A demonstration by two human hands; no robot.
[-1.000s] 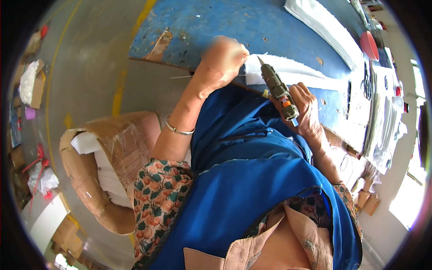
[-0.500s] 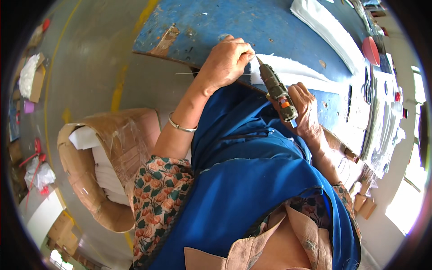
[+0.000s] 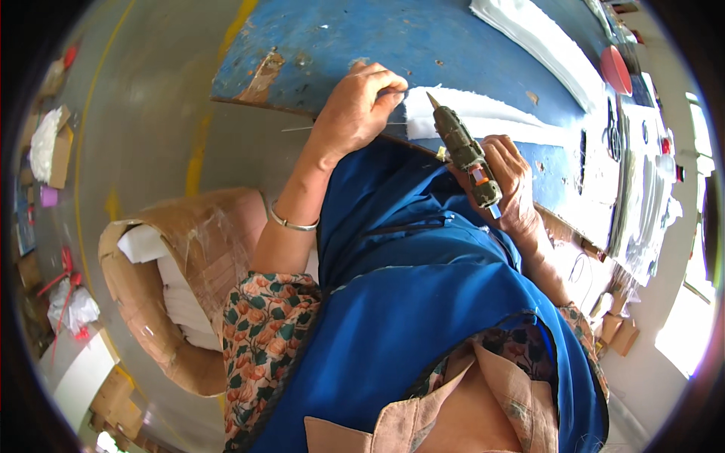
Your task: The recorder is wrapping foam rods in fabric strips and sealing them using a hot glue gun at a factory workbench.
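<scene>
My left hand pinches the near end of a long white fabric strip that lies on the blue worktable. My right hand grips a dark olive glue gun by its handle. The gun's nozzle points up and left, close to the strip's end and my left fingers. A thin pale strand sticks out to the left below my left hand. A metal bangle sits on my left wrist. My blue apron fills the lower middle of the view.
A taped cardboard box with white pieces inside stands on the floor at my left. More white strips, a red round lid and scissors lie farther along the table. Cartons and white scraps litter the floor at far left.
My left hand has slid right along the table edge and taken the strip's end between its fingers. The glue gun has tilted so that its nozzle sits nearer that end.
</scene>
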